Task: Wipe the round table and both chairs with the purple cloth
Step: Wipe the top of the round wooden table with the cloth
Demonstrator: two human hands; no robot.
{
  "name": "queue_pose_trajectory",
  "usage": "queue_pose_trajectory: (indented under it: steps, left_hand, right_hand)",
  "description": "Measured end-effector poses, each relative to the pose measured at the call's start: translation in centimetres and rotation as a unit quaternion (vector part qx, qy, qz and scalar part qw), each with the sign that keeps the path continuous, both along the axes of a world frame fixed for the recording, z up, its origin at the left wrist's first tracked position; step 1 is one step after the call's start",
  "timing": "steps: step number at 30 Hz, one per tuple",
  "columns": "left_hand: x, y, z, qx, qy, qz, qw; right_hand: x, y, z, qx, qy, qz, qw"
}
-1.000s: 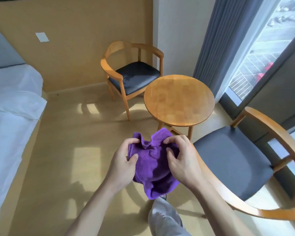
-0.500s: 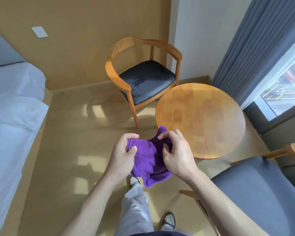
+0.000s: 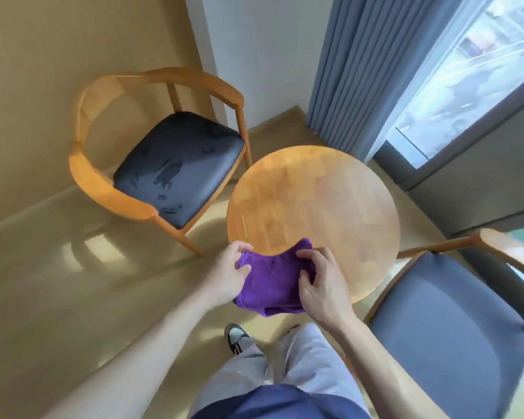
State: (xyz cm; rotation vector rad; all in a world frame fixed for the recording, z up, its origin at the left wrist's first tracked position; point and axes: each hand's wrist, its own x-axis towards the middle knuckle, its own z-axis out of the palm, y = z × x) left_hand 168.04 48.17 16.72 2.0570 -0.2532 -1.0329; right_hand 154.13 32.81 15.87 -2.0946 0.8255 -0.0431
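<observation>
As the view nears, purple cloth [image 3: 273,279] now overlapping round table [image 3: 313,219], both hands gripping

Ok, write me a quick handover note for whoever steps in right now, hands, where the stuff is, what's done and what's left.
Left hand: grips the left end of the purple cloth.
Right hand: fingers curled round the cloth's right end.
The cloth is bunched between both hands at the near edge of the round table; whether it touches the top is unclear.
Far chair stands left of the table, with dark marks on its seat; near chair stands to the right.
Done: nothing visibly wiped.
Left: table, then both chairs.
</observation>
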Motion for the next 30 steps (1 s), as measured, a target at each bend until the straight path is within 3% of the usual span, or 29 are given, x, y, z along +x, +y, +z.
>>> queue_pose_trajectory:
  steps: [5,16,20,22,25,30]
  left_hand:
    - [4.6,-6.8,-3.2,0.028,-0.003,-0.075,0.997]
    - [17.3,-20.8,-9.5,0.047,-0.026,-0.085,0.995]
    - [21.4,-23.0,-13.6,0.075,-0.022,-0.143,0.987]
    - [22.8,-23.2,-16.4,0.102,-0.060,-0.223,0.968]
    - [24.8,-22.8,-21.5,0.128,-0.172,-0.360,0.908]
    - [29.1,-23.0,-28.8,0.077,-0.326,-0.404,0.851]
  right_hand:
    - [2.7,-5.6,-2.1,0.012,0.038,-0.046,0.998]
    - [14.2,-17.5,-9.1,0.006,0.058,-0.032,0.998]
    - [17.5,-18.6,-12.9,0.001,0.146,-0.059,0.988]
    - [18.7,-18.2,-15.0,-0.022,0.185,-0.054,0.981]
    - [21.0,-16.7,-19.0,-0.065,0.229,-0.013,0.971]
    - [26.1,-16.7,-26.2,-0.108,0.233,-0.050,0.965]
